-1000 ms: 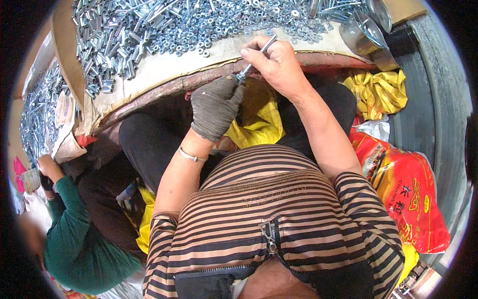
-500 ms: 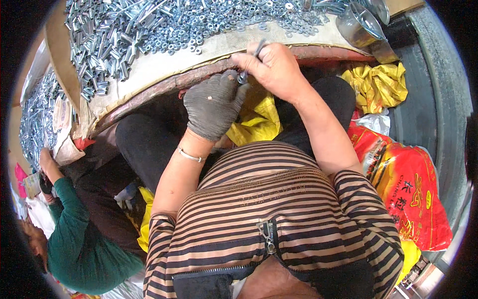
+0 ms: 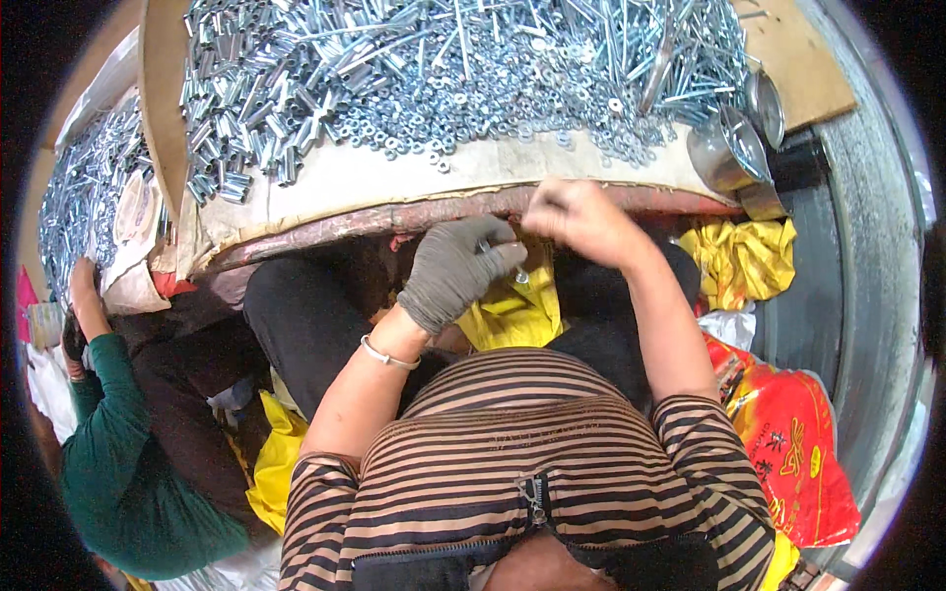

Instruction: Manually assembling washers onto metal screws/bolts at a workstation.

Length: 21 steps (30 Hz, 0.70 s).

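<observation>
My left hand (image 3: pixel 455 274), in a grey knit glove, is closed in a pinch just off the table's near edge. From its fingertips pokes a small shiny metal fastener (image 3: pixel 521 277); its exact kind is too small to tell. To the right and slightly higher, my bare right hand (image 3: pixel 579 221) is apart from the glove. Motion smears its curled fingers, so what they hold, if anything, does not show. Beyond both hands lie heaped metal washers and nuts (image 3: pixel 434 138), short metal tubes (image 3: pixel 258 123) and long bolts (image 3: pixel 680 69).
A pale cloth (image 3: pixel 365 192) covers the table's near edge. Metal cups (image 3: pixel 727 150) stand at the right, above crumpled yellow sacking (image 3: pixel 741 266). A red plastic sack (image 3: pixel 793 458) lies lower right. At left, a co-worker in a green sleeve (image 3: pixel 128 443) reaches to another heap, past an upright board (image 3: pixel 163 98).
My right hand has moved away from the left glove, and the metal rod in its fingers no longer shows. The view has shifted, showing more of the heap.
</observation>
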Tool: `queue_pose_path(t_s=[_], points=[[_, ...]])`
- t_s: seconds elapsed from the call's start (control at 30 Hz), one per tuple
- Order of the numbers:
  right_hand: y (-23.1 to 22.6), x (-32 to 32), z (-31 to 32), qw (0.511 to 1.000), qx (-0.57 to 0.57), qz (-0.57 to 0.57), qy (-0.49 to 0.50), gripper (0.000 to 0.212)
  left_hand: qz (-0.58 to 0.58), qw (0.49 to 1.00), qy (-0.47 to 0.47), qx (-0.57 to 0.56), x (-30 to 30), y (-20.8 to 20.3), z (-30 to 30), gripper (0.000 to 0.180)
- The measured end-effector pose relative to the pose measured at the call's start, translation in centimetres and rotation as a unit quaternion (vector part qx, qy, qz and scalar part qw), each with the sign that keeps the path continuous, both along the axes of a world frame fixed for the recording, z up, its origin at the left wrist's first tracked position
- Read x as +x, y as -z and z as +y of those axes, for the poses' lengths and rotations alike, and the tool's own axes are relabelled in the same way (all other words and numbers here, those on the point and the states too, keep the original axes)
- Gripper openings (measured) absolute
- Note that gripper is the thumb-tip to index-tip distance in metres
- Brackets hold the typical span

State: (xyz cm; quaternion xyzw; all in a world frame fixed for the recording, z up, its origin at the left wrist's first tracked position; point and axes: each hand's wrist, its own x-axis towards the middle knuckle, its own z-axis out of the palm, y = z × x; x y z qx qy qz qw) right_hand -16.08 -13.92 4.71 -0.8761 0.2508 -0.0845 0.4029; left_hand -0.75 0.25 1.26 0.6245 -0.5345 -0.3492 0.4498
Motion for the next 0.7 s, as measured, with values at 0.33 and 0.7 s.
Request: queue_pose_path(t_s=[0.33,0.7], points=[[-0.3,15.1,-8.4,0.91,-0.367,0.051,0.186,0.027,0.473,0.878,-0.071,-0.027,2.7,-0.6,-0.1,0.028],[-5.7,5.7,-4.2,0.909,-0.169,-0.305,0.229,0.017,0.627,0.772,-0.095,-0.049,2.8,-0.5,-0.3,0.032]])
